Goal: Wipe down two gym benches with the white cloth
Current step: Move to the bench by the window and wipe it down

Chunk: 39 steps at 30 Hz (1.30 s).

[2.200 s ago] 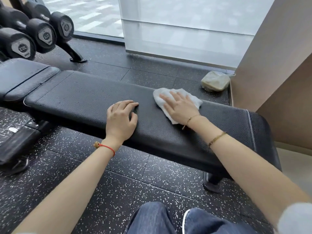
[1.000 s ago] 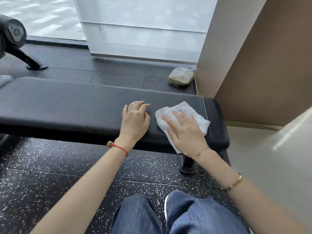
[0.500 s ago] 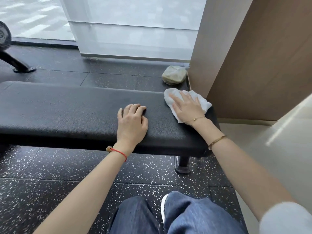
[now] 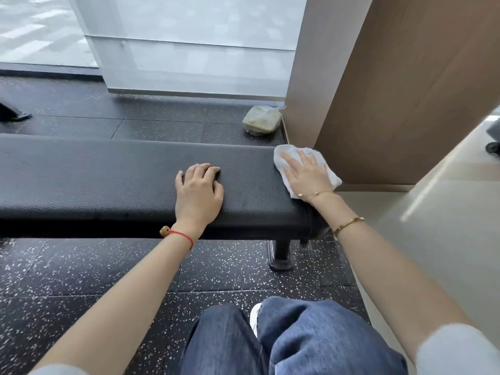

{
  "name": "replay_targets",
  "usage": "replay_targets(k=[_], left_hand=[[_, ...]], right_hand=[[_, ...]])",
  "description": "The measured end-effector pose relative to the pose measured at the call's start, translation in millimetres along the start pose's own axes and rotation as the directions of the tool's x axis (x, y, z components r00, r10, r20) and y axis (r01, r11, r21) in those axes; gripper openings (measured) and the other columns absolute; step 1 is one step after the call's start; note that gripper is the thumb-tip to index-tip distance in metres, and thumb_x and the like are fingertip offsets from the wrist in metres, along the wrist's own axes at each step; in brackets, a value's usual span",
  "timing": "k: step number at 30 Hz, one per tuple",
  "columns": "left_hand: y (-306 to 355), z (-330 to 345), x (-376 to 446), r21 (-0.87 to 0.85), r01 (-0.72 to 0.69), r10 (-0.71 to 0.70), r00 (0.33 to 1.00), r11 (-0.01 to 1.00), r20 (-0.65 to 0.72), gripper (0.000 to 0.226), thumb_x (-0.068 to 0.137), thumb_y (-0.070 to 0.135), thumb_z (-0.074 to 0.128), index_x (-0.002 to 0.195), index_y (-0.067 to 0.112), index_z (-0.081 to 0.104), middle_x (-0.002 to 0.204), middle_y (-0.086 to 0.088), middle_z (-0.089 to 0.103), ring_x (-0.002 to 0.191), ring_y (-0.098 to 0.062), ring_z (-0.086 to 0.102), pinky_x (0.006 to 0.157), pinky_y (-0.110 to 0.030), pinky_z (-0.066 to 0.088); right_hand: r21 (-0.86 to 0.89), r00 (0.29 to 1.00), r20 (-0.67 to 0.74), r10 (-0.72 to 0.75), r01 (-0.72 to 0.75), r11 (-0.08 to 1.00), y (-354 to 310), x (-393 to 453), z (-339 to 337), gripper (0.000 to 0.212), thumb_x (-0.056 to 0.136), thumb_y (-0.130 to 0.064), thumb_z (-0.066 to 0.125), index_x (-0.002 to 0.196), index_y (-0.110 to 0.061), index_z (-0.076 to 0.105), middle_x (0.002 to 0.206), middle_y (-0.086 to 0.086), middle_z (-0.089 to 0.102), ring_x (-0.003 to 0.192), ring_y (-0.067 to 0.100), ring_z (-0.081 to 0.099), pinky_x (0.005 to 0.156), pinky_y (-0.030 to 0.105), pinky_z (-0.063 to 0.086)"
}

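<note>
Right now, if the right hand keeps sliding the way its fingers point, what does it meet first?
The right hand, flat on the white cloth, points toward the black padded bench's far edge; beyond it lies a greenish bagged bundle on the floor, probably lower than its path.

the surface (image 4: 108, 180) lies bare left of the left hand (image 4: 198, 193); at its right end a brown wall panel (image 4: 405, 104) stands close beside the white cloth (image 4: 331, 177).
</note>
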<state>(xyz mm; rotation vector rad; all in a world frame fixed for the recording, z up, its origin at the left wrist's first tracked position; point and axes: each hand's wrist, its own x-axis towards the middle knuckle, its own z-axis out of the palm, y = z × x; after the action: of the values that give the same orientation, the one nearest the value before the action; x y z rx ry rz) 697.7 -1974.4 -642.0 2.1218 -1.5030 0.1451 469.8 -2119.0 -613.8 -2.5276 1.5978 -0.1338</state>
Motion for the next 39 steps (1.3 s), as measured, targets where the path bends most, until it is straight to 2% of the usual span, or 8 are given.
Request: replay_targets(k=[5,10,15,20,26,32,36,39], left_hand=[[1,0,0,-0.004,0.004,-0.004,1.000,1.000,0.008,0.036,0.093,0.026,0.047,0.126,0.021,0.060,0.136,-0.001,0.056,0.132,-0.023,0.044,0.117,-0.051,0.023],[7,-1,-3,-0.002,0.018,-0.018,1.000,1.000,0.021,0.034,0.093,0.022,0.048,0.125,0.019,0.060,0.136,-0.003,0.055,0.133,-0.025,0.043,0.118,-0.053,0.022],[2,-3,1,-0.035,0.024,-0.024,1.000,0.999,0.013,0.036,0.092,0.018,0.048,0.125,0.021,0.062,0.135,0.002,0.058,0.133,-0.020,0.045,0.116,-0.052,0.025],[1,-7,-1,-0.027,0.000,0.001,1.000,1.000,0.013,0.037,0.090,0.017,0.049,0.125,0.024,0.061,0.134,0.004,0.057,0.132,-0.018,0.045,0.115,-0.049,0.026],[1,-7,-1,-0.026,0.006,-0.006,1.000,1.000,0.016,0.038,0.091,0.019,0.048,0.127,0.024,0.060,0.136,0.005,0.056,0.133,-0.018,0.045,0.117,-0.048,0.025],[1,-8,-3,-0.020,0.018,-0.017,0.999,1.000,0.036,0.042,0.092,0.020,0.044,0.131,0.023,0.059,0.140,0.004,0.055,0.136,-0.020,0.044,0.118,-0.048,0.025],[5,-13,0,-0.027,0.025,-0.023,0.996,0.999,0.090,0.041,0.093,0.017,0.047,0.133,0.022,0.057,0.143,0.003,0.052,0.138,-0.020,0.041,0.120,-0.047,0.022],[3,-22,6,-0.061,0.039,-0.031,0.992,0.997,0.120,0.040,0.094,0.015,0.048,0.133,0.019,0.057,0.143,0.001,0.051,0.138,-0.019,0.040,0.120,-0.044,0.022]], right_hand=[[-0.010,0.962,-0.082,-0.262,0.262,0.965,-14,-75,10,0.045,0.102,-0.042,0.029,0.147,-0.040,0.035,0.156,0.005,0.034,0.146,0.030,0.026,0.119,0.049,0.015],[-0.141,0.973,-0.120,-0.198,0.180,0.973,-52,-93,15,0.047,0.103,-0.042,0.027,0.149,-0.039,0.032,0.157,0.003,0.034,0.146,0.030,0.027,0.119,0.051,0.013],[-0.092,0.962,-0.192,-0.194,0.179,0.980,-116,-94,39,0.046,0.103,-0.042,0.025,0.146,-0.035,0.040,0.151,0.007,0.043,0.140,0.035,0.037,0.117,0.056,0.021],[-0.090,0.942,-0.266,-0.206,0.189,0.978,-65,-92,29,0.044,0.103,-0.041,0.030,0.146,-0.035,0.041,0.150,0.003,0.045,0.141,0.028,0.037,0.116,0.045,0.028],[0.033,0.987,-0.162,-0.020,0.026,0.999,-28,-39,9,0.044,0.103,-0.037,0.033,0.147,-0.036,0.039,0.157,0.003,0.036,0.147,0.030,0.026,0.120,0.047,0.017],[-0.021,0.928,-0.134,-0.348,0.349,0.937,-53,-64,18,0.047,0.102,-0.044,0.026,0.147,-0.038,0.036,0.155,0.003,0.038,0.146,0.031,0.028,0.119,0.049,0.023],[-0.015,0.960,-0.034,-0.279,0.279,0.960,-34,-21,5,0.047,0.103,-0.043,0.028,0.150,-0.043,0.027,0.159,0.002,0.028,0.150,0.030,0.018,0.122,0.049,0.013],[-0.025,0.970,0.006,-0.244,0.244,0.969,-59,15,1,0.048,0.103,-0.042,0.028,0.151,-0.041,0.025,0.162,0.005,0.022,0.150,0.032,0.014,0.120,0.051,0.009]])
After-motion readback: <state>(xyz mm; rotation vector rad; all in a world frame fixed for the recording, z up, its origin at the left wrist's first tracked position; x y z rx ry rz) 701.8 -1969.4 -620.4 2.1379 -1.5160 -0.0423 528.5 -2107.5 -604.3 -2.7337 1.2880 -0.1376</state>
